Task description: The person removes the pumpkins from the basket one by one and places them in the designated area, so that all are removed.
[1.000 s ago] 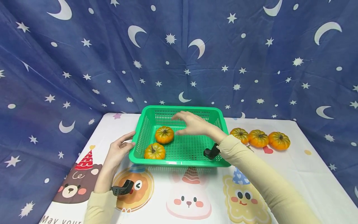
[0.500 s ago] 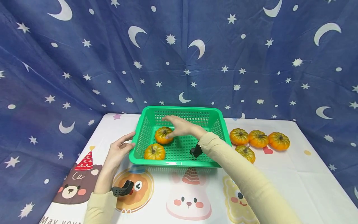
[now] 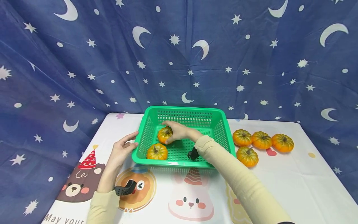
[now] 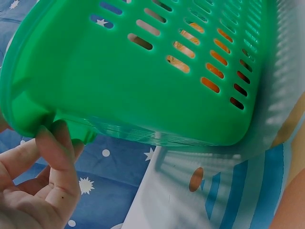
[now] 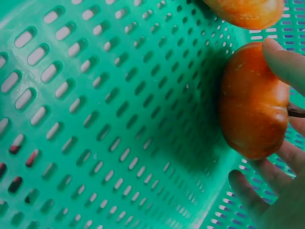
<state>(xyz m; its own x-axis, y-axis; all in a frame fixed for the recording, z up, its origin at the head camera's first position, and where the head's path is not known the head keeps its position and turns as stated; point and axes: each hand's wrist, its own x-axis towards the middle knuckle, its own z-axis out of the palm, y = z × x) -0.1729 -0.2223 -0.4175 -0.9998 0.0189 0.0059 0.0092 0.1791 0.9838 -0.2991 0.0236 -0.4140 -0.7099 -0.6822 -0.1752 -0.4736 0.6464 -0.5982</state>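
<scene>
A green plastic basket [image 3: 181,164] with slotted walls stands on the table, two small orange pumpkins inside. Around the farther pumpkin [image 3: 163,135] my right hand [image 3: 180,130] has its thumb on the near side and its fingers on the far side. In the right wrist view the thumb presses this pumpkin [image 5: 252,105], while some fingers spread below it. The other pumpkin [image 3: 157,151] sits in the front left corner, untouched. At the basket's left side, my left hand [image 3: 121,151] holds the rim; in the left wrist view its fingertips [image 4: 59,138] pinch the rim's edge.
Several more pumpkins [image 3: 262,140] lie on the table right of the basket, one [image 3: 247,156] nearer the front under the right forearm's far side. A blue curtain [image 3: 179,77] with moons and stars hangs behind. The tablecloth [image 3: 302,180] has cartoon prints.
My right hand has moved left and down inside the basket, from above its middle onto the farther pumpkin. The left hand stays at the rim. The head view has shifted slightly.
</scene>
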